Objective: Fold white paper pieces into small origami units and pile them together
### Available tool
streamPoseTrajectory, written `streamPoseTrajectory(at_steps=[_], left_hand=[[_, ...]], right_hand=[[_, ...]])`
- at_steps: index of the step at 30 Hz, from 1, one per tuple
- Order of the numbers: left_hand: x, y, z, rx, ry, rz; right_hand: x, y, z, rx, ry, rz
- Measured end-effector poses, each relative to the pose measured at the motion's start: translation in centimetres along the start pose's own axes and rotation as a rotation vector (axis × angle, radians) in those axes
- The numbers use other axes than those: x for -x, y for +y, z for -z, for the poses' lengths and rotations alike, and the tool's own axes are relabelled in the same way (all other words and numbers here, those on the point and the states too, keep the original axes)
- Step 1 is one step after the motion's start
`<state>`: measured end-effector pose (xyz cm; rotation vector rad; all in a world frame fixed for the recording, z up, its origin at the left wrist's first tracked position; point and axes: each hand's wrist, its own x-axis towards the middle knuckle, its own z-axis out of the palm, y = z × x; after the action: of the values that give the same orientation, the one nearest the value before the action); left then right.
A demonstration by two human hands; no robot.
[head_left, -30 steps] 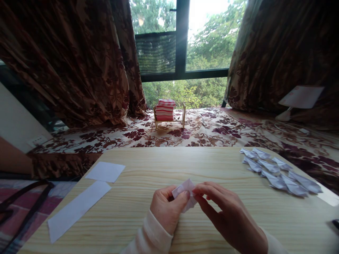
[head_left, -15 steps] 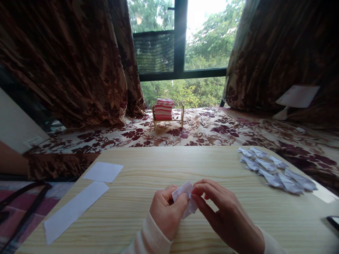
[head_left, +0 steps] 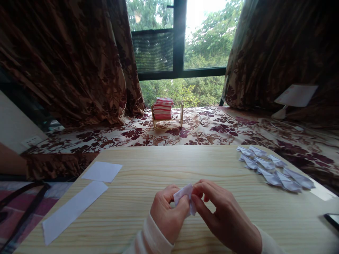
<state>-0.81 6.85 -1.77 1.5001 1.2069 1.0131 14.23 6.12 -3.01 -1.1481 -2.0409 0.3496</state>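
Note:
A small piece of folded white paper (head_left: 183, 192) is held between my two hands above the near middle of the table. My left hand (head_left: 168, 208) is closed on it, the thumb pressed across its front. My right hand (head_left: 221, 208) pinches the paper's right edge between thumb and fingertips. The lower part of the paper is mostly hidden behind my left thumb and fingers. To the right lie several folded white paper pieces (head_left: 265, 163) in uneven rows. Two flat sheets are on the left: a short white sheet (head_left: 102, 171) and a long paper strip (head_left: 75, 211).
The wooden table (head_left: 148, 165) stands before a ledge with a flowered cloth (head_left: 206, 128). On the ledge are a small rack (head_left: 182, 114) with folded striped cloths (head_left: 162, 108) and a lamp (head_left: 295, 96). A dark-edged device (head_left: 332, 220) lies at the table's right edge.
The folded paper has tilted and shifted slightly down in my hands, so less of its lower part shows. Both hands keep their hold, and the view has moved a little.

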Motion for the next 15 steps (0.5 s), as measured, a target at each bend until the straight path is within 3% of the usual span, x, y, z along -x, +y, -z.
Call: streamPoseTrajectory(at_steps=[7,12,15], left_hand=[[-0.3,-1.1,-0.3,0.004,0.036,0.023],[-0.2,-1.5,-0.6,0.067,0.11,0.027],[-0.1,-0.8,-0.3,0.016,0.054,-0.009]], right_hand=[[0.0,0.0,-0.1,-0.042,0.008,-0.032],[-0.3,0.1,-0.1,-0.269,-0.003,-0.236],[-0.5,0.1,0.0,-0.394,-0.095,-0.314]])
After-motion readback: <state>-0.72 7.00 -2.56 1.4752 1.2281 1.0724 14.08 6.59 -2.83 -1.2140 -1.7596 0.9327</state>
